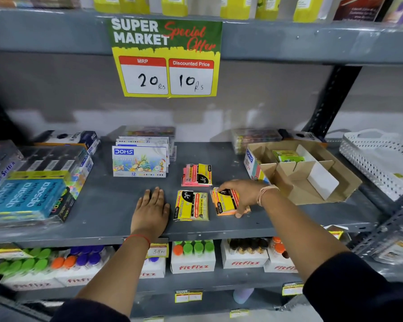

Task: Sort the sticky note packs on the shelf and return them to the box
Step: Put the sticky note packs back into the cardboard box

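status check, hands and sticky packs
Left hand flat on shelf, empty. Right hand gripping orange pack. Pink pack, yellow pack loose. Box path clear.

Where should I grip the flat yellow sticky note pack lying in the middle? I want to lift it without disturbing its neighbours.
Pinch the yellow sticky note pack across its two long side edges, coming from above. It lies flat on the grey metal shelf, with narrow gaps to the left hand and the orange pack.
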Demonstrator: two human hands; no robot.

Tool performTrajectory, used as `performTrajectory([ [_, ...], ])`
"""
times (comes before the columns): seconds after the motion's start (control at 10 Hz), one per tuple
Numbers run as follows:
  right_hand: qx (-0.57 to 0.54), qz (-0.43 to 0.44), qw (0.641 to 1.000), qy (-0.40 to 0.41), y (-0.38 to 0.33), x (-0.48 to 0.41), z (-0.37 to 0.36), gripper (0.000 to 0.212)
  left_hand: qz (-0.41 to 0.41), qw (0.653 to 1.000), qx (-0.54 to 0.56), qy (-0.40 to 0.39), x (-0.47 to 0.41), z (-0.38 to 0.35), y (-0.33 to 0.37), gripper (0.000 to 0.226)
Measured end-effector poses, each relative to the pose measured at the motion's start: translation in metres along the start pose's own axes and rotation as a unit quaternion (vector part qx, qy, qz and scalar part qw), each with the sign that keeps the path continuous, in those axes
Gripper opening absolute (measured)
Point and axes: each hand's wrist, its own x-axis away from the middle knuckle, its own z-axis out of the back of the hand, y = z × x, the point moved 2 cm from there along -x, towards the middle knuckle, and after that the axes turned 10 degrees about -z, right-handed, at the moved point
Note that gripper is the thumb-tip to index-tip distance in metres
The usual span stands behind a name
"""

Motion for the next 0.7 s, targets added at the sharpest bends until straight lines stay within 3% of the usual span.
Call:
performTrajectory([
  [0.4,-0.009,0.023,0.999,0.049,-0.002,0.005,-0.003,0.083,0.000,1.000,0.003,0.001,0.001,0.002,0.002,0.053],
  [0.5,-0.044,0.033,0.996,0.071,-0.003,0.013,0.006,0.084,0.002,1.000,0.001,-0.002,0.001,0.001,-0.001,0.053],
  [0.7,-0.239,-0.006,0.951,0.196,0.057,0.057,0.067,0.093,0.003,1.000,0.009,0.014,-0.001,-0.002,-0.001,0.053],
])
